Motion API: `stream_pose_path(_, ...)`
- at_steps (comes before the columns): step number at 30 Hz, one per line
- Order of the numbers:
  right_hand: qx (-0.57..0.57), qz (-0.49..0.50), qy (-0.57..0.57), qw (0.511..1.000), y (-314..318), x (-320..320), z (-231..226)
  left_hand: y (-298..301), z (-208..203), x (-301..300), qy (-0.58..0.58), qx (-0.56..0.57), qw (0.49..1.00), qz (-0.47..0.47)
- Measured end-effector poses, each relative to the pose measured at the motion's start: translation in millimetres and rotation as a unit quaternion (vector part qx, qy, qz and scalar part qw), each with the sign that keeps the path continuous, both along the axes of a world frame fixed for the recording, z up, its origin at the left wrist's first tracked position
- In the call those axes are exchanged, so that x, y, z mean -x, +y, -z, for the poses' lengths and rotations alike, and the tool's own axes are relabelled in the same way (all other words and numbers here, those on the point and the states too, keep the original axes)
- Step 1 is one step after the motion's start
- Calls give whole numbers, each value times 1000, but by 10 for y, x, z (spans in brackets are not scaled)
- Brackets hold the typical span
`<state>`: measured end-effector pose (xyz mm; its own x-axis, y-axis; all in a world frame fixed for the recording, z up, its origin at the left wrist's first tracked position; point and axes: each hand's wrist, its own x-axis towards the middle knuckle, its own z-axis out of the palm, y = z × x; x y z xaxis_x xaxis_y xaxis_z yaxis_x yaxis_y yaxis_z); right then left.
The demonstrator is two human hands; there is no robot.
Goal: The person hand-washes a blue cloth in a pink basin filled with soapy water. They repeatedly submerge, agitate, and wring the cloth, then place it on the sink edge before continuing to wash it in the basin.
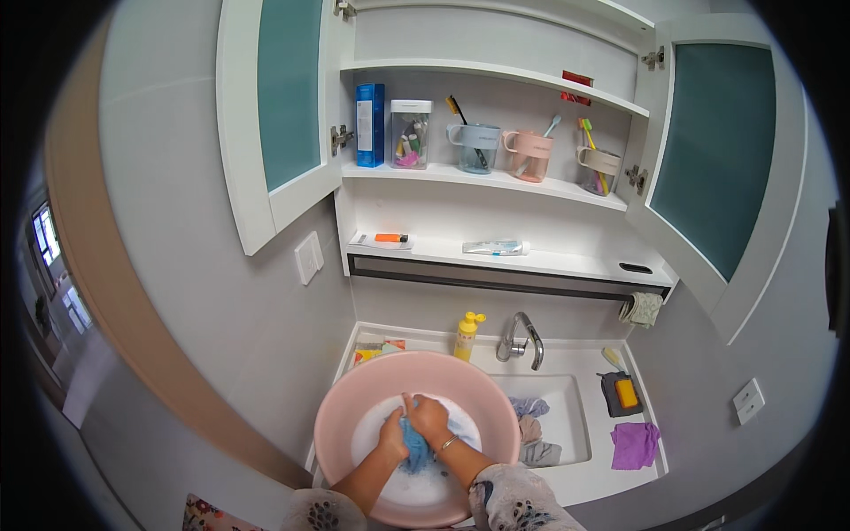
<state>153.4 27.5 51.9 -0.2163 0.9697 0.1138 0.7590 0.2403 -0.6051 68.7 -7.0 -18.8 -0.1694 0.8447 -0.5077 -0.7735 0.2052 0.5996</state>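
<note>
- Blue cloth (414, 448) hangs bunched beneath and between the hands, at the soapy water (372, 427).
- Left hand (392, 435) and right hand (428, 419) are curled around it, close together, seemingly keeping the fabric gathered (some fingertips are hidden).
- Pink basin (340, 400) surrounds both hands, its high wall likely containing splashes.
- Right of the hands, crumpled garments (529, 430) lie in the sink (571, 416), apart from the suds.
- Beyond the hands, a yellow bottle (466, 338) stands upright, probably for easy reach.
</note>
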Motion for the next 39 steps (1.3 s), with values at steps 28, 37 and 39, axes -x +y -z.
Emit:
stream_pose_path(28,-61,-64,77,993,-143,9,-141,-186,-604,-26,59,-39,997,5)
stream_pose_path(37,104,-5,99,990,167,-193,-78,-105,-545,42,-70,22,997,25)
stream_pose_path(39,45,-53,203,977,200,-247,-54,-104,-657,6,-48,-23,998,-35)
